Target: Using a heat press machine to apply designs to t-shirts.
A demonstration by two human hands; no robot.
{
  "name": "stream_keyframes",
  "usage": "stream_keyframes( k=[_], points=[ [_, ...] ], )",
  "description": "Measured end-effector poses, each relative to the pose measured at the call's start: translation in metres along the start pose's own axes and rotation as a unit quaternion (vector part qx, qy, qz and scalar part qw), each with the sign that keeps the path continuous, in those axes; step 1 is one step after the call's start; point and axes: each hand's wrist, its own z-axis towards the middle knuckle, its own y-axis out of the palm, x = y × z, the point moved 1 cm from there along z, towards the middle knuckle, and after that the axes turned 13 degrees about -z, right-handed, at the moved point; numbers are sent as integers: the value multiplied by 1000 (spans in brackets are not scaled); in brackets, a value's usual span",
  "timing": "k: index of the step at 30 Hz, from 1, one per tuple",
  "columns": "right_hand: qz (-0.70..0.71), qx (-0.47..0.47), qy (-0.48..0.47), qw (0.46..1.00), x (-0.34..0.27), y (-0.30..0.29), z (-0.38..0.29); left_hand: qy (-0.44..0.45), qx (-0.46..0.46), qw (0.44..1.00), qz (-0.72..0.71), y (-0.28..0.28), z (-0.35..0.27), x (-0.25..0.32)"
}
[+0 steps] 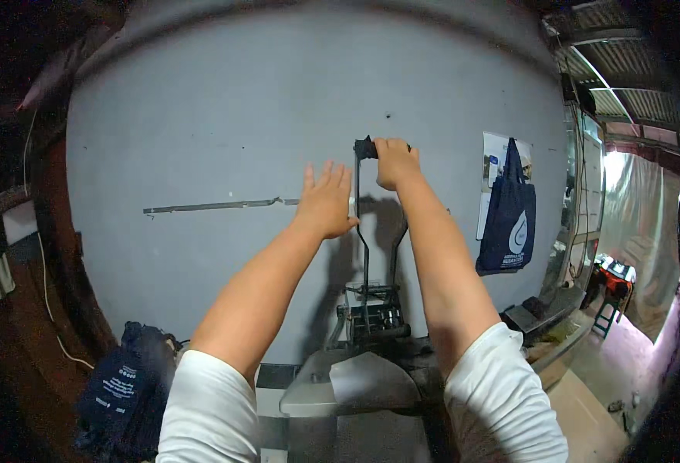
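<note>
In front of me stands a dark metal hand-operated machine (374, 315) with a tall bent-rod handle (365, 254). Black wrapping covers the handle's crossbar grip (366, 148) at the top. My right hand (397, 163) is closed around the right part of that grip. To the left of the near rod is my left hand (327, 199), raised with its fingers apart and holding nothing. Its thumb tip lies beside the rod; whether they touch cannot be told. A white sheet (371, 379) lies on the grey flat surface (308, 385) below the machine.
Behind the handle is a grey wall (212, 144) with a dark strip (212, 206) across it. A navy tote bag (509, 226) hangs at the right. Dark bags (123, 382) sit low at the left. A wooden ledge (562, 341) and a green-legged stool (606, 315) stand right.
</note>
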Motion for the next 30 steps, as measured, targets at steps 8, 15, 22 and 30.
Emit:
stream_keyframes(
  k=[8,15,22,30],
  points=[
    [-7,49,-12,999,15,-46,-31,36,80,995,-42,-45,-1,43],
    [21,123,-49,991,26,-97,-118,20,23,988,-150,-88,-28,110],
    [24,59,-87,994,30,-139,-246,-36,-102,979,-174,-110,-128,178],
    [44,74,-72,994,13,-150,-412,-18,-99,948,-304,-56,-263,233]
  ],
)
